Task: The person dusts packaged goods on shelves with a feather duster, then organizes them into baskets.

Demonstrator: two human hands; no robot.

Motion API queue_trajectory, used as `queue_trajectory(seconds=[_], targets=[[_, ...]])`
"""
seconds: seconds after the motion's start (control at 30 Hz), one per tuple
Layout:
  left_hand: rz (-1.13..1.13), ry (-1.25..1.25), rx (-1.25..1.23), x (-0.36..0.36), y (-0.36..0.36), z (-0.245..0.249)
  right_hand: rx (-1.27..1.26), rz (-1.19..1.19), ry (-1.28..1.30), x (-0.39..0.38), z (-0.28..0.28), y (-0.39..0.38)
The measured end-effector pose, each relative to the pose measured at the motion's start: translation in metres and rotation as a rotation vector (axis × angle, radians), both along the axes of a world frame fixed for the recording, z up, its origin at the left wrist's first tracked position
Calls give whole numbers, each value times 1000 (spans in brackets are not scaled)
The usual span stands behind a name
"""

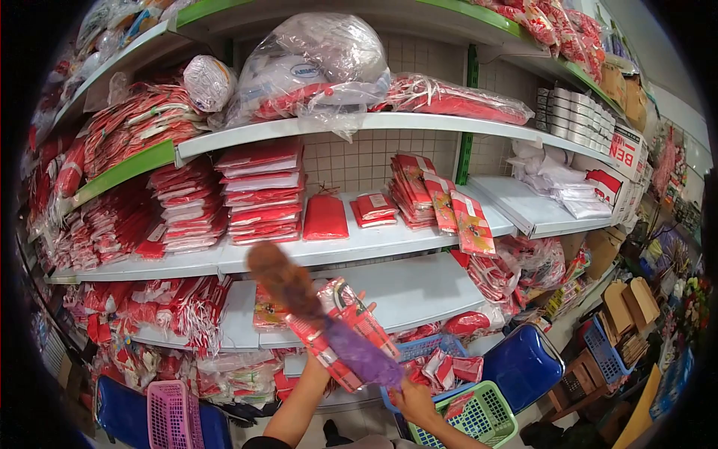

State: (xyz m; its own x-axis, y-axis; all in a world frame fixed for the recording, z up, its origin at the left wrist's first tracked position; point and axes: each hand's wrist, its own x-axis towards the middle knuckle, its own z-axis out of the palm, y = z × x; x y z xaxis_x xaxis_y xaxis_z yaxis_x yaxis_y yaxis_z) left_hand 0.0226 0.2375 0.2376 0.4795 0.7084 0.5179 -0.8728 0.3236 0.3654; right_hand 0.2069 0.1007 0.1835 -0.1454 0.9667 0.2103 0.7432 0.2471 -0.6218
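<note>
My right hand (416,401) is closed around the lower end of a feather duster (357,350). Its purple part rises up and left from my fist, and its fuzzy brown end is smeared by motion. Behind the duster, my left hand (320,365) grips flat red-and-white plastic packets (342,308); most of its fingers are hidden by them and the duster. The duster crosses in front of the packets. Just beyond them is the lower grey shelf (396,288), with another packet (269,308) lying on it to the left.
Stacks of red packets (262,196) fill the middle shelf, and a large clear plastic bag (318,63) sits above. Below right are a green basket (490,408), a blue basket (426,348) holding red packets and a blue stool (523,367). A pink basket (168,411) stands at lower left.
</note>
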Motion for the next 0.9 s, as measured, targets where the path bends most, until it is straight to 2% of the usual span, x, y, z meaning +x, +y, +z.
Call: queue_trajectory(seconds=[0.03,0.07,0.1,0.17,0.23,0.27,0.3,0.4,0.5,0.53,0.57,0.6,0.63,0.7,0.73,0.77,0.8,0.83,0.9], targets=[[-19,-18,39,-3,5,-2,-37,-66,27,4,-3,-1],[-15,-50,-189,0,-1,2,-76,-132,53,6,-8,-2],[152,254,-67,1,1,4,-90,-100,64,5,-16,-4],[100,283,-21,6,8,7,-115,-42,90,-3,-23,-6],[-70,38,47,14,-11,17,78,17,-78,-3,-8,-5],[-58,117,-29,18,-10,18,176,47,-162,-2,6,-1],[-45,198,-105,19,-7,19,180,-8,-99,0,14,8],[-381,-128,-537,15,-10,12,110,-162,157,8,20,34],[4,204,-142,29,-6,18,109,-140,13,4,24,26],[27,279,-115,30,-7,32,154,-57,-19,5,21,20],[-154,7,-19,24,6,19,200,28,-52,5,14,12],[-58,108,63,19,15,16,247,115,-87,6,6,6],[41,208,145,15,23,14,209,67,-78,10,1,4],[43,104,67,8,25,15,125,-27,-56,18,-11,1],[14,45,-57,6,22,16,102,-73,63,18,-18,1],[-167,-78,-311,2,28,9,77,-122,181,19,-26,3],[-55,-36,-232,-3,39,-5,50,-172,300,19,-34,3],[56,7,-148,-6,48,-17,57,-110,236,20,-45,-1],[71,-48,-145,8,42,15,81,12,109,24,-62,-7]])
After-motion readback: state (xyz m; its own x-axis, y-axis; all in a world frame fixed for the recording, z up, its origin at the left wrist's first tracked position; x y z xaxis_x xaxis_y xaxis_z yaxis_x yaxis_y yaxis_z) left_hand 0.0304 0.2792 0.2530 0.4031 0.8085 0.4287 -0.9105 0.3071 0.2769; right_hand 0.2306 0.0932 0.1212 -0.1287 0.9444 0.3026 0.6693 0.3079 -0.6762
